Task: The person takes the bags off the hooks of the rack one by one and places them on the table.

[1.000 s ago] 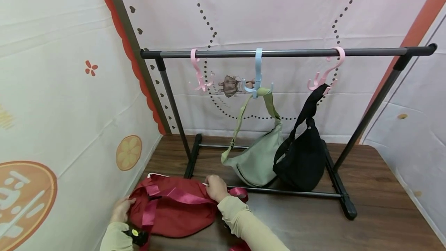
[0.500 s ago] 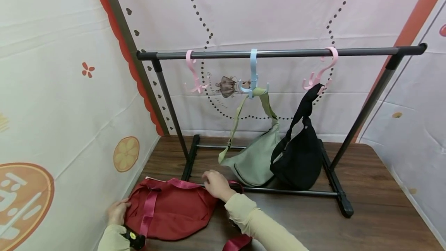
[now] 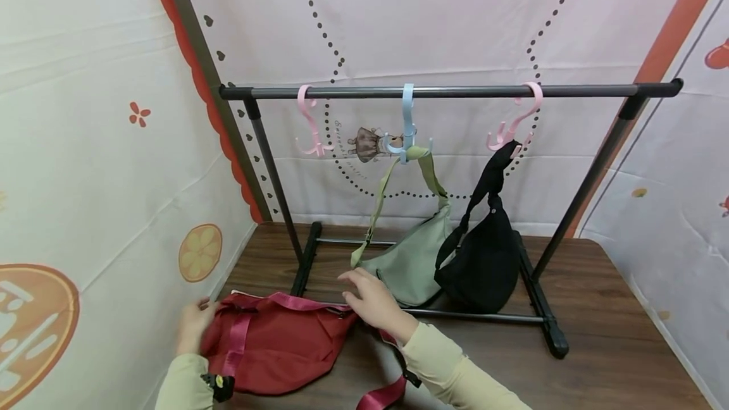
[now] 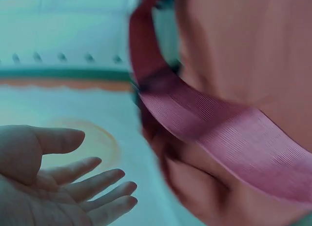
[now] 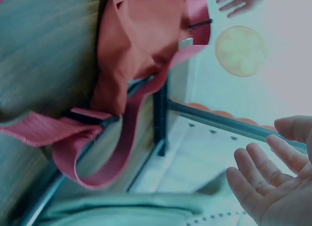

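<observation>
A red fabric bag (image 3: 290, 353) with a shiny crimson strap (image 4: 263, 138) lies on the wooden table at the front left. My left hand (image 3: 193, 328) is at the bag's left end; in the left wrist view its fingers are spread loosely, apart from the cloth. Over the bag's right end hovers my right hand (image 3: 377, 304), fingers relaxed with nothing in them. The right wrist view has the strap (image 5: 127, 138) looping off the bag beside the rack's lower bar. Part of the strap trails on the table below my right forearm.
A black rack (image 3: 467, 92) stands behind. From its blue hook (image 3: 407, 122) hangs a green bag (image 3: 412, 264), and from a pink hook (image 3: 518, 120) a black bag (image 3: 484, 264). Another pink hook (image 3: 310, 122) hangs at left. Printed cloth (image 3: 114, 176) borders the table.
My right hand has let go of the red bag's right end and lifted to the right. The left hand has loosened from the left end. The bag has settled flatter.
</observation>
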`<state>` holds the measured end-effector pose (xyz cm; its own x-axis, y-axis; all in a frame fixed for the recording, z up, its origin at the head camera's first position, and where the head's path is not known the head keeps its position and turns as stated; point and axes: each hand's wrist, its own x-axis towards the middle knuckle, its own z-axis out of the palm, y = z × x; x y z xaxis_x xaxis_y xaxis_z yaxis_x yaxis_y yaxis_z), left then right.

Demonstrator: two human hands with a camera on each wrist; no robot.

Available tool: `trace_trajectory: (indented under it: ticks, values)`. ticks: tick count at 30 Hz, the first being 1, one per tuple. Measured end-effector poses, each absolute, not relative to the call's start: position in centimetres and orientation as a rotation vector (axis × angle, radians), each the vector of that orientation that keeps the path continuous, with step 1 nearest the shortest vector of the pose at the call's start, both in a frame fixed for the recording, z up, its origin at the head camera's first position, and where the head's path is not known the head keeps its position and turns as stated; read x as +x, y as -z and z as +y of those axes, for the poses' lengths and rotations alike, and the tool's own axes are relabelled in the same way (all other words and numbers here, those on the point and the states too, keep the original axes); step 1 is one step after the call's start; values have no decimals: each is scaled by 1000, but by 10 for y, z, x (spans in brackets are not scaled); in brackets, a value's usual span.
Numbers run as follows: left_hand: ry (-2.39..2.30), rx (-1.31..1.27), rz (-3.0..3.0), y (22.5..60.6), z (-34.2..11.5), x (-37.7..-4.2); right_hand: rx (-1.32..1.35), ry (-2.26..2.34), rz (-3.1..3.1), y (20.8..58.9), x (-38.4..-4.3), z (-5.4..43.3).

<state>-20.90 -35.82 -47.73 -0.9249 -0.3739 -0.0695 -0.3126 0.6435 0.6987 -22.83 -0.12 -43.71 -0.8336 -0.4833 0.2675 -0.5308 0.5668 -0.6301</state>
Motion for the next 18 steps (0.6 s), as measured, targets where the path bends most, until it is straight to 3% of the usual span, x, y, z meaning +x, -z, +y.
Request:
trace_trajectory:
  ticks: [8, 18]
  values:
    - [939, 101, -2626, 414, -291, -220, 867, -1157, -2645, 424, -215, 31]
    - [659, -569, -2304, 349, -196, -225, 775, -1276, -2637, 437, -214, 62]
